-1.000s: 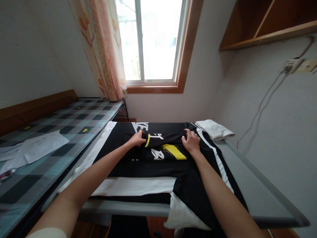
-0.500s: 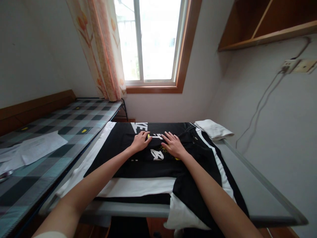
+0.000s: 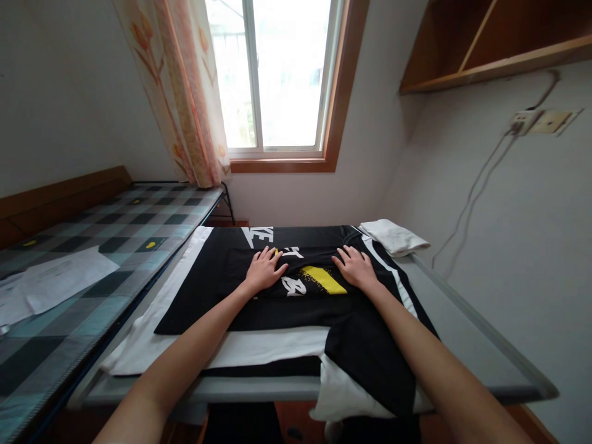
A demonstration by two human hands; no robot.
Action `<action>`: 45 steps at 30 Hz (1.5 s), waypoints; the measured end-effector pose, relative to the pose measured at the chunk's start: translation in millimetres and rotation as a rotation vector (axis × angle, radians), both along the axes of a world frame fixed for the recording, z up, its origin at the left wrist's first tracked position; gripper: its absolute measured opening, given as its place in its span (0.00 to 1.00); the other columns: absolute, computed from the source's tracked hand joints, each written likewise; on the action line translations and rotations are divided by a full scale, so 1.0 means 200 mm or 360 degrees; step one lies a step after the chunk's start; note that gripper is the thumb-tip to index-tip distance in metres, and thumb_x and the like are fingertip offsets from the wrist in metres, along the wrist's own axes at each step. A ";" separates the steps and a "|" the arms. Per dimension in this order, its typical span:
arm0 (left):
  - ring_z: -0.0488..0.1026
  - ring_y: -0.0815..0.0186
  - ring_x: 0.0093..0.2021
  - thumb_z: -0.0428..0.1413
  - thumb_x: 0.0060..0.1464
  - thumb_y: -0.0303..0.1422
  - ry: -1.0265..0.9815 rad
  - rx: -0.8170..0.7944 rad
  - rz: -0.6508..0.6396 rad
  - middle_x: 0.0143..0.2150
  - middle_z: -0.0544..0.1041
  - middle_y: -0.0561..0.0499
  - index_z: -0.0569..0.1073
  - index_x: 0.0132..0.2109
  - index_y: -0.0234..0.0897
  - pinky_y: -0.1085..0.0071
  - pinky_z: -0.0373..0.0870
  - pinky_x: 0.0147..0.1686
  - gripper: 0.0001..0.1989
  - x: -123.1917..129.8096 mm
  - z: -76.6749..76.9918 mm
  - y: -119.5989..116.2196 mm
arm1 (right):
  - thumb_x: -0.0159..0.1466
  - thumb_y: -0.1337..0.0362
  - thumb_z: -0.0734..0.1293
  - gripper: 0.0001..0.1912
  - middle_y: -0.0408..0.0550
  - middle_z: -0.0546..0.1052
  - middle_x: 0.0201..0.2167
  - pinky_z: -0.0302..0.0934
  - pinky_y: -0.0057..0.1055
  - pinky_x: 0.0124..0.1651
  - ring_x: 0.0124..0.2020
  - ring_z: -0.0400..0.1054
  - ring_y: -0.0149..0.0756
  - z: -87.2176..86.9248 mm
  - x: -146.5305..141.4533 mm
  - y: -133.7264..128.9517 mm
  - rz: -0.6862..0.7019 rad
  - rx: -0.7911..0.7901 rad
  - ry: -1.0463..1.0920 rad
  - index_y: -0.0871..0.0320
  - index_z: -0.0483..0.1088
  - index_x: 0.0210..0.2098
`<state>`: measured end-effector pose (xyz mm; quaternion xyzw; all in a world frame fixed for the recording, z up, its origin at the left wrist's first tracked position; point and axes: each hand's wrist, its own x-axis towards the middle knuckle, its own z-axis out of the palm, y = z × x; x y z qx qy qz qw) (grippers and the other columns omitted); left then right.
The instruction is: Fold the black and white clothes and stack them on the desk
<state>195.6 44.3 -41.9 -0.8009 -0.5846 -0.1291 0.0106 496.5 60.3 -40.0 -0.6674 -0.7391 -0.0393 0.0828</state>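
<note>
A black shirt [image 3: 287,314] with white and yellow print lies partly folded over a white garment [image 3: 277,345] on a grey board. My left hand [image 3: 265,270] rests on the shirt beside the white lettering, fingers spread. To the right of the yellow stripe, my right hand [image 3: 355,266] lies on the black cloth near the collar, its fingers apart too. Neither hand grips anything. A black sleeve [image 3: 370,364] and some white cloth hang over the board's near edge.
A folded white cloth [image 3: 393,237] sits at the board's far right corner. The grey board [image 3: 481,339] reaches right toward the wall. At left, papers [image 3: 65,277] lie on a checked bed [image 3: 32,339].
My right hand has moved to the right across the shirt, uncovering the yellow stripe. My left hand stays by the lettering. The whole view has shifted slightly.
</note>
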 end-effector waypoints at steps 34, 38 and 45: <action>0.53 0.52 0.68 0.42 0.62 0.51 -0.0064 0.0060 -0.0012 0.66 0.64 0.44 0.66 0.63 0.42 0.54 0.50 0.64 0.29 -0.01 -0.02 0.00 | 0.67 0.59 0.58 0.17 0.64 0.75 0.48 0.61 0.37 0.50 0.51 0.70 0.50 0.18 0.16 0.12 -0.0225 -0.0046 0.0451 0.64 0.66 0.50; 0.53 0.52 0.68 0.42 0.62 0.50 -0.0055 0.0072 -0.0019 0.65 0.65 0.44 0.66 0.63 0.42 0.54 0.50 0.64 0.28 -0.01 -0.02 0.00 | 0.70 0.55 0.51 0.23 0.67 0.75 0.47 0.60 0.42 0.48 0.49 0.71 0.55 0.16 0.14 0.07 -0.0270 -0.0238 0.0355 0.65 0.59 0.56; 0.50 0.50 0.69 0.47 0.61 0.47 -0.0055 0.0215 -0.0090 0.68 0.61 0.45 0.65 0.63 0.46 0.50 0.48 0.64 0.26 0.01 0.01 -0.04 | 0.66 0.62 0.61 0.17 0.64 0.75 0.50 0.61 0.33 0.50 0.53 0.69 0.48 0.34 0.06 0.14 -0.0292 -0.0158 0.0429 0.66 0.67 0.51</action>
